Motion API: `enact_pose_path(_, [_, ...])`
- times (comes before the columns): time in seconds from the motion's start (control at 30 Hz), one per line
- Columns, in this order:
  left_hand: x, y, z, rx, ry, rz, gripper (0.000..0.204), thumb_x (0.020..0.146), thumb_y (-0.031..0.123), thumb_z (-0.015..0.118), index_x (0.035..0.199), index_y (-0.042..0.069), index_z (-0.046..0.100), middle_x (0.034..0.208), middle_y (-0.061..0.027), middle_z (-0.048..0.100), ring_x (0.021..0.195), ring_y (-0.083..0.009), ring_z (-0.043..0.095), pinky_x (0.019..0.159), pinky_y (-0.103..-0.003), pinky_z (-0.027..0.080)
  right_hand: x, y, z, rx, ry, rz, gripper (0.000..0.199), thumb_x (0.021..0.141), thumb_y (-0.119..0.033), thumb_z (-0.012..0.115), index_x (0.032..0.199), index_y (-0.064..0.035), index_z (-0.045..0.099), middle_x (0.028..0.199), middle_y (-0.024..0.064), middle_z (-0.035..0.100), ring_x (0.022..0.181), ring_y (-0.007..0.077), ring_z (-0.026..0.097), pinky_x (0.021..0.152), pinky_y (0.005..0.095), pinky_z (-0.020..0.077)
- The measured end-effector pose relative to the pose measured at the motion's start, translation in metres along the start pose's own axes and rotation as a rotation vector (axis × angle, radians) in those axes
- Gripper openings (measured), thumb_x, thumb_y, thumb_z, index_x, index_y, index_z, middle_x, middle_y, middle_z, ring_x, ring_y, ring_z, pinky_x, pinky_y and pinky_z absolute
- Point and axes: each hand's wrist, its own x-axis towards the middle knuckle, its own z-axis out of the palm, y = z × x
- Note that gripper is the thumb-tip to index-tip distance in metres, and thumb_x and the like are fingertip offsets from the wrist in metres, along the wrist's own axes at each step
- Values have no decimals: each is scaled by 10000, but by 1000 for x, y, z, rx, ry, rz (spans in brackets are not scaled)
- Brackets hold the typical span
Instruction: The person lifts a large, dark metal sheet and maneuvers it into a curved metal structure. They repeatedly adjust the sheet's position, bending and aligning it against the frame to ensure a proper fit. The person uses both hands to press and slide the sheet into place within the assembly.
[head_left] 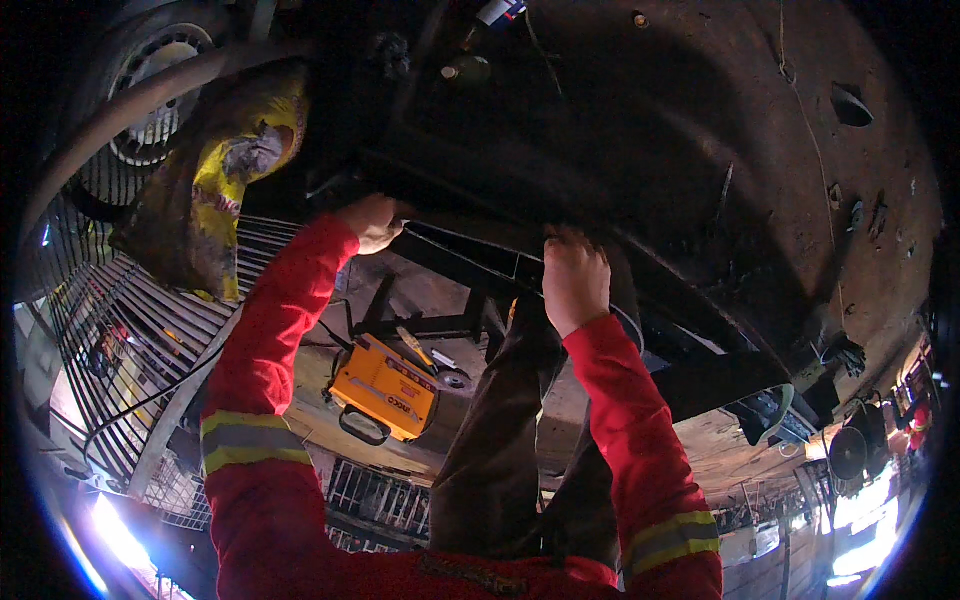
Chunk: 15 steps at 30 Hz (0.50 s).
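Note:
Both my hands are at the near edge of a dark workbench, on a dark metal bar [470, 256] with a thin bright edge that runs between them. My left hand [372, 222] is closed at the bar's left end, its thumb side toward the bright edge. Farther right, my right hand [578, 280] is closed too, its fingers curled over the dark metal, with the fingertips in shadow. How far the bar reaches beyond my hands is lost in the dark. Both forearms are in red sleeves with reflective bands.
An orange box-shaped machine [385, 388] with a handle stands on the floor below, near my legs. Left of me is a metal-rod chair [150, 340] with a dirty yellow sack [225, 190] over it, and a wheel [155, 95] behind. A small bottle [468, 70] lies on the brown bench top [690, 90].

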Motion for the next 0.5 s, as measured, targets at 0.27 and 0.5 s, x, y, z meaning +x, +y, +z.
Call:
enact_pose_path(0.27, [2,11,-33,-150,-107,-77,290,868,165,524,1122,64,623,1039,-203,640,958,-330,607,843,-388,463,6,-5,-8,18,-55,69,135,781,-73,534,875,-61,631,866,98,630,895,249,628,732,411,516])
enact_pose_path(0.5, [9,19,-47,-276,-135,-289,374,851,166,560,1212,67,558,1118,-177,617,1043,-271,578,895,-350,440,12,-5,-10,30,-24,71,128,777,-79,541,864,-59,632,859,85,626,893,247,623,725,401,518])
